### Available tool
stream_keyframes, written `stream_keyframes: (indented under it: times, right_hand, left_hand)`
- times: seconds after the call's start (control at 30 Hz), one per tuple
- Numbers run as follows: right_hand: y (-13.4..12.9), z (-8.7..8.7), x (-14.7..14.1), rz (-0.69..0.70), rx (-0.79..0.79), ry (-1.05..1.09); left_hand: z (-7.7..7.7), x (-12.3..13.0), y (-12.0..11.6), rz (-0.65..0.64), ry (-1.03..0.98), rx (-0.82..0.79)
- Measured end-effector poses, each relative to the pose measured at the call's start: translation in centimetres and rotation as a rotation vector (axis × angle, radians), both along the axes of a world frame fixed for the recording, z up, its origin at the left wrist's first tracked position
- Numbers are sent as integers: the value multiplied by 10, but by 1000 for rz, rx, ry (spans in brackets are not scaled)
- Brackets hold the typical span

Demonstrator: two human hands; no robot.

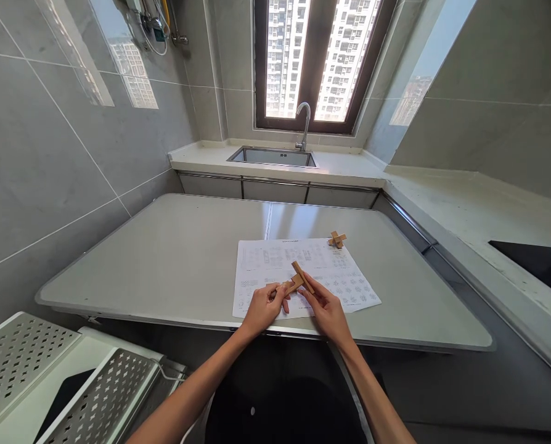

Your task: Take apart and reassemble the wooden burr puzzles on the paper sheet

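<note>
White table (164, 259) fills the middle, w/ the sink (275, 156) past it at 12 o'clock. Printed sheet (312, 259) lies on the table's near half. L hand (267, 303) and R hand (324, 307) are above the sheet's 6 o'clock edge – L fingers pinched on the 7 o'clock end of the wood pieces (297, 281), R fingers clamped on a slanted stick crossing them, 11 to 5 o'clock. Small wood cross (337, 240) sits at the sheet's 1 o'clock corner – apart from both hands.
</note>
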State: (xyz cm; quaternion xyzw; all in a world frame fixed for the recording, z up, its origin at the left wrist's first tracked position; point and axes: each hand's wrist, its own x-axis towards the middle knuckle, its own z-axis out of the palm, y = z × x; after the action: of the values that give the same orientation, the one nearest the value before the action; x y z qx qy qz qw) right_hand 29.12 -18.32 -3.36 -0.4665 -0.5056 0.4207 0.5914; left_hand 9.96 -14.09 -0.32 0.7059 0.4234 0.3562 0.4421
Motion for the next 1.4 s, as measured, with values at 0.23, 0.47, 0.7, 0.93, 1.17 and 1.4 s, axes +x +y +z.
stream_keyframes:
  times: [0.23, 0.47, 0.7, 0.93, 1.17, 1.4]
  right_hand:
    - [0, 3, -1, 61, -2, 21]
    - [-1, 6, -3, 38, 8, 8]
    - [-3, 8, -5, 33, 11, -45]
    - [-4, 6, -6, 67, 43, -242]
    - [-6, 1, -14, -139, 105, -402]
    - [-5, 0, -14, -187, 133, -405]
  left_hand:
    - [5, 0, -1, -8, 26, 13]
    - [5, 0, -2, 2, 28, 6]
    - [4, 0, -1, -1, 13, -2]
    - [7, 3, -2, -15, 4, -8]
    - [9, 4, -4, -12, 8, 11]
    - [10, 5, -5, -51, 20, -13]
